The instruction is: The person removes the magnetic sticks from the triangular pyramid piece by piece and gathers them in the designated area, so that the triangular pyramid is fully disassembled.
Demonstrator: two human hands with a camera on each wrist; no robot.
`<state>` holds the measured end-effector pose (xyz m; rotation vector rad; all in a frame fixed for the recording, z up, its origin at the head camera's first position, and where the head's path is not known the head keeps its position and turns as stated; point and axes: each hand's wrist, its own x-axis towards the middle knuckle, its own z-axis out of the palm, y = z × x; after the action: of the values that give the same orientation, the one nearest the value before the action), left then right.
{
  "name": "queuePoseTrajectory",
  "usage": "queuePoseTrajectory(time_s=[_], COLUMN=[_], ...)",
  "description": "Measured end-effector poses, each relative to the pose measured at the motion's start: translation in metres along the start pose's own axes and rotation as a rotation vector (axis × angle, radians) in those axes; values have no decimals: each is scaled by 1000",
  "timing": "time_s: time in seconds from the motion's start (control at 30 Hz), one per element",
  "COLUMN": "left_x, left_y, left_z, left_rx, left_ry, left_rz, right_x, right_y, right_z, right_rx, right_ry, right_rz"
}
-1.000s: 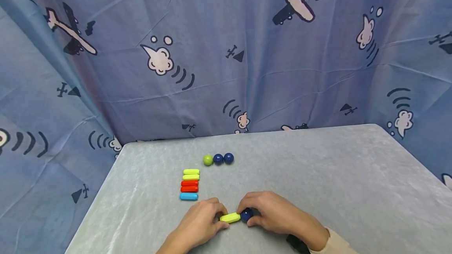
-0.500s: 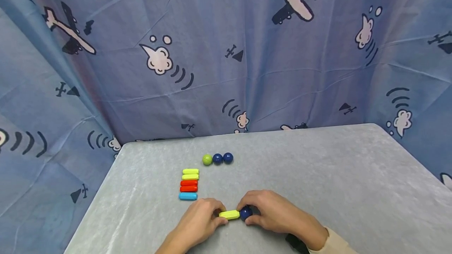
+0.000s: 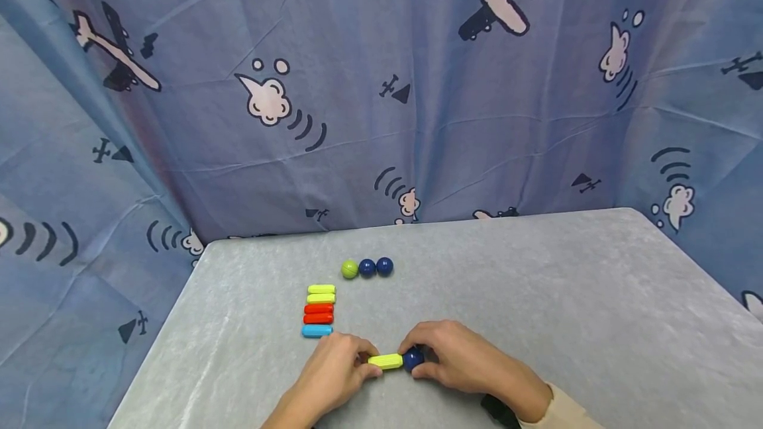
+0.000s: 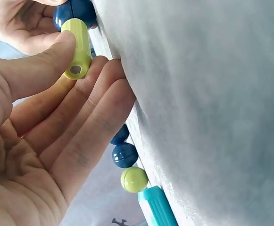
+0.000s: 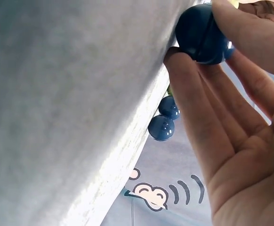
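Note:
Near the table's front, my left hand (image 3: 335,371) pinches a yellow-green ribbed rod (image 3: 385,361) between thumb and fingers. The rod's near end shows a round hole in the left wrist view, with my thumb (image 4: 47,59) along its side. My right hand (image 3: 456,357) grips a dark blue ball (image 3: 412,359), thumb on one side and fingers on the other. Rod and ball meet end to end, the ball at the rod's right end. A seam line runs around the ball (image 5: 201,34) in the right wrist view.
Left of centre lies a stacked column of rods: two yellow-green (image 3: 322,294), two red (image 3: 318,314) and one blue (image 3: 317,331). Behind them sit a green ball (image 3: 350,269) and two dark blue balls (image 3: 375,267) in a row. A patterned blue curtain (image 3: 357,118) hangs beyond the grey table (image 3: 536,283).
Both hands have shifted slightly leftward with the rod and ball, and the rod now lies more level in the head view. The grips and the other pieces stay the same.

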<state>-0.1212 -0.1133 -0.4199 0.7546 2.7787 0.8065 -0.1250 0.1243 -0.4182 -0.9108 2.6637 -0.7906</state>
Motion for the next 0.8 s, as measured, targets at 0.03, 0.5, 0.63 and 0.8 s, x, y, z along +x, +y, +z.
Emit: queuePoseTrajectory(time_s=[0.03,0.5,0.63,0.8], left_x=[0,0,-2,-3], left_y=[0,2,0,-3], left_z=[0,0,1,1], left_rx=[-4,17,13,8], left_ry=[-3,11,43,66], left_rz=[-4,16,16,21], right_x=[0,1,-1,-2], right_y=[0,-2,0,1], right_z=[0,-3,-3,-4], right_rx=[0,-10,-29,-53], right_ry=[2,-12,4,21], right_rz=[0,24,5,-11])
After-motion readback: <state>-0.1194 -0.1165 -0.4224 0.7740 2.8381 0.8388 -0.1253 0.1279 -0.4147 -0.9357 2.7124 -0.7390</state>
